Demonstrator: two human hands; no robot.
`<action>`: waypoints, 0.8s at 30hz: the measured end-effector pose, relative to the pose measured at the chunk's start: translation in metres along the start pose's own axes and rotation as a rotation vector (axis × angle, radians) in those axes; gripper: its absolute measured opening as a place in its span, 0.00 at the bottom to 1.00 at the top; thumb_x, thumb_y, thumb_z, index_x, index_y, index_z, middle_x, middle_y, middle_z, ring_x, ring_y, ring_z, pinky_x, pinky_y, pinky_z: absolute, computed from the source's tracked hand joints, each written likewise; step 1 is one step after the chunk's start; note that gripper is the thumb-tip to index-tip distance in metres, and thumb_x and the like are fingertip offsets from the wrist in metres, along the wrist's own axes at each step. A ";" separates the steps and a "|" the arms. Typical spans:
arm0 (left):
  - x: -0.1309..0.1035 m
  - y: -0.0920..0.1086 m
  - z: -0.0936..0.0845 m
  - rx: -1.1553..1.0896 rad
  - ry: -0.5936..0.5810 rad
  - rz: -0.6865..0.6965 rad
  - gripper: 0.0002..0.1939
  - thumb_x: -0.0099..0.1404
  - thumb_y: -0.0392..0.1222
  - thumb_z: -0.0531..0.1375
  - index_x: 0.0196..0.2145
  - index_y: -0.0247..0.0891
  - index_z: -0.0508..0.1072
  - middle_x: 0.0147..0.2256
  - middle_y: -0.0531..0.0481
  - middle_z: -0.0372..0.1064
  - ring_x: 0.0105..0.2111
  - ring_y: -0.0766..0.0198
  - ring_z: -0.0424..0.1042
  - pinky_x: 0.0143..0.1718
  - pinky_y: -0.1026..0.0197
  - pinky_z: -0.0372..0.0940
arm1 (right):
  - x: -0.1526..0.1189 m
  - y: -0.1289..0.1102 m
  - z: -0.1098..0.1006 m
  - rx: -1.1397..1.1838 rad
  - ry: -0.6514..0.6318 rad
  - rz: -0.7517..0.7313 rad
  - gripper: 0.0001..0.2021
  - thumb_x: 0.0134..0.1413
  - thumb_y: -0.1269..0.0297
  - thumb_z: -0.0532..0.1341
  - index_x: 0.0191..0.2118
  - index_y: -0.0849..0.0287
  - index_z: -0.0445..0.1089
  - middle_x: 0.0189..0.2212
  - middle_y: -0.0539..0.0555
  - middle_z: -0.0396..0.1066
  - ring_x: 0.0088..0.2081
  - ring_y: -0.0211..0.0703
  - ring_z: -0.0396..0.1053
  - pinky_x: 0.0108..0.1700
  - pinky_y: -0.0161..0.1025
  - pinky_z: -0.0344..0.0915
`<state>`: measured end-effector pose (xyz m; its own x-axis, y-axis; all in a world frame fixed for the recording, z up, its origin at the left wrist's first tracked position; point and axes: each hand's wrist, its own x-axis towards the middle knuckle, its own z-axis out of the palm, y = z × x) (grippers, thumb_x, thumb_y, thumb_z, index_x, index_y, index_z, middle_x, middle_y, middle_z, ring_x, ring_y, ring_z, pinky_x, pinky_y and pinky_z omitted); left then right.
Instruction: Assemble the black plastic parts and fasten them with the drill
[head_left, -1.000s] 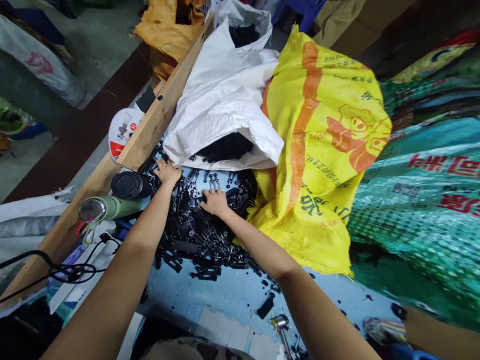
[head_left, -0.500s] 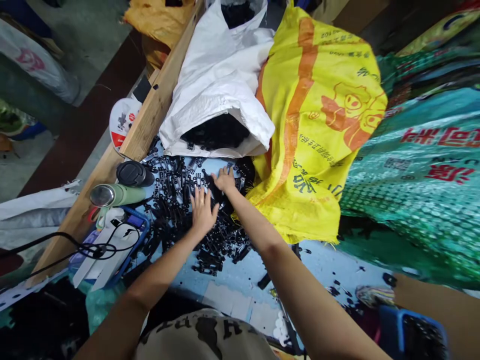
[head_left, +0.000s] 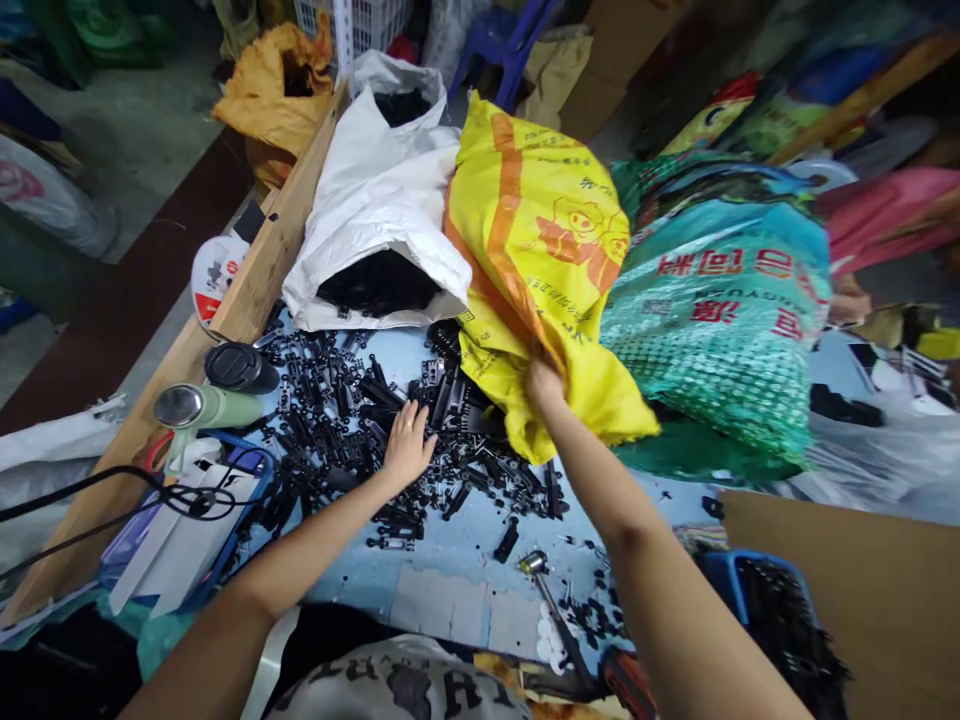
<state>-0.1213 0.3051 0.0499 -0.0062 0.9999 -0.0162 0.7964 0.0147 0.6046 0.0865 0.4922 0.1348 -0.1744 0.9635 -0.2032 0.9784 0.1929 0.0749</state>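
Observation:
My left hand (head_left: 409, 447) lies flat over a heap of small black plastic parts (head_left: 330, 400), fingers apart, a ring on one finger. My right hand (head_left: 543, 384) is at the lower part of a yellow woven sack (head_left: 525, 270) with orange print. Its fingers are partly lost in a fold of the cloth, which bunches around them as if gripped. Longer black pieces (head_left: 450, 395) lie between the two hands. Left of the yellow sack, a white sack (head_left: 375, 190) lies with its mouth toward me, showing black parts inside.
A wooden rail (head_left: 247, 290) borders the left side, beside a black-lidded cup (head_left: 240, 368), a green bottle (head_left: 217, 405) and a blue basket (head_left: 262, 480). At right stand a green woven sack (head_left: 712, 310) and a blue bin of black parts (head_left: 780, 600). A hammer-like tool (head_left: 555, 610) lies near me.
My right hand has moved from the black parts rightward onto the yellow sack, whose lower end is now folded and pulled. My left hand stays over the heap. The view has shifted right.

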 end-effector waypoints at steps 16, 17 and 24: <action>0.272 0.033 0.052 0.222 -0.068 -0.338 0.49 0.54 0.66 0.55 0.61 0.26 0.50 0.57 0.26 0.55 0.59 0.38 0.52 0.55 0.44 0.52 | 0.134 0.115 -0.258 -0.310 0.549 0.104 0.16 0.65 0.74 0.40 0.50 0.76 0.57 0.46 0.75 0.60 0.49 0.62 0.64 0.41 0.53 0.57; 0.286 0.031 0.059 0.218 -0.102 -0.358 0.54 0.50 0.67 0.58 0.63 0.29 0.45 0.58 0.27 0.53 0.59 0.38 0.51 0.54 0.45 0.52 | 0.140 0.121 -0.253 -0.310 0.556 0.110 0.17 0.66 0.71 0.39 0.51 0.76 0.57 0.46 0.75 0.60 0.48 0.63 0.65 0.39 0.53 0.57; 0.275 0.019 0.084 0.161 -0.261 -0.025 0.50 0.50 0.63 0.61 0.63 0.37 0.47 0.53 0.34 0.62 0.53 0.43 0.61 0.53 0.48 0.56 | 0.206 0.153 -0.229 -0.407 0.650 0.157 0.56 0.35 0.55 0.05 0.20 0.80 0.67 0.39 0.74 0.65 0.41 0.60 0.68 0.23 0.49 0.49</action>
<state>-0.0571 0.5791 -0.0106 0.1115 0.9629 -0.2458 0.8836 0.0172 0.4680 0.1747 0.7629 0.3282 -0.1904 0.8762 0.4427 0.9010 -0.0231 0.4332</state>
